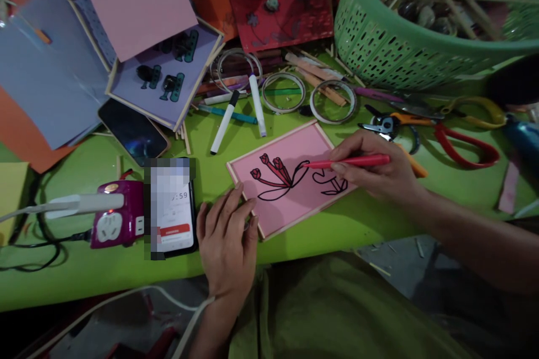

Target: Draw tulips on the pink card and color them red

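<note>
A pink panel point(278, 210) with a thin wooden frame lies tilted on the green table. On it are black-outlined flowers with red-filled blooms and stems, plus more outlines at the right. My right hand point(374, 171) grips a red marker point(357, 161), its tip at the top of an unfilled leaf outline. My left hand point(229, 235) rests with fingers spread at the panel's lower left corner, holding nothing. Above the panel lie a black-capped white marker point(224, 123) and a white marker with purple ends point(256, 105).
Left of my left hand are a lit phone point(179, 207), a purple power adapter point(120, 213) with cables and a dark phone point(133, 132). Tape rings point(333, 102), pliers, red-handled scissors point(463, 148) and a green basket point(404, 50) stand beyond the panel. The green table point(337, 230) ends near my lap.
</note>
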Available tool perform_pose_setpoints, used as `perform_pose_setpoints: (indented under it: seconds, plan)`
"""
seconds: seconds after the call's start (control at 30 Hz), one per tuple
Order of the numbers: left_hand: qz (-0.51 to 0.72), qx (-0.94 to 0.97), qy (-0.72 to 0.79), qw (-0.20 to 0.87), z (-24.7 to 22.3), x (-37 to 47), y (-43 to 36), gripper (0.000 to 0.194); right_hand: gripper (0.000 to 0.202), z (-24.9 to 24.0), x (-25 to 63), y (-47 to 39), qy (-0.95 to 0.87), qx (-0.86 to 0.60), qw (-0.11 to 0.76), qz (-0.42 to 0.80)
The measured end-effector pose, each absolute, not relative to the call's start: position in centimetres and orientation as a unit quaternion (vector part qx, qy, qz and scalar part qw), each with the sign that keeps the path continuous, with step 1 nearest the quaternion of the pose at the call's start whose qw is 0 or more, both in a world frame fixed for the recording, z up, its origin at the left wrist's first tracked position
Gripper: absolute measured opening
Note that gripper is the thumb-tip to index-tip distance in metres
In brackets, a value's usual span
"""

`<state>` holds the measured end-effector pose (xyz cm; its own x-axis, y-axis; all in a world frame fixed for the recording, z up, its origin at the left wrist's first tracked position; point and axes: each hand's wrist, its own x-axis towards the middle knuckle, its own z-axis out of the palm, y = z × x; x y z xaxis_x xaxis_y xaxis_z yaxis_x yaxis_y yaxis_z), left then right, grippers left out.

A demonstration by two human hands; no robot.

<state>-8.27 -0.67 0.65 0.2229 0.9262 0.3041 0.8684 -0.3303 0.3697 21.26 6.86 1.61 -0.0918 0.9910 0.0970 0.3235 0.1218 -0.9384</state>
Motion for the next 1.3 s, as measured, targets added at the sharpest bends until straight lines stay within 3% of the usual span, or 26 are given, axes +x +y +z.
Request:
perform_pose_setpoints:
  seconds: [1.3]
  plan:
    - [0.245,0.785,0.566,0.052,0.58,-8.37,-0.49,0.020,0.011,1.21,21.38,6.72,-0.630,-0.521,0.427,0.387]
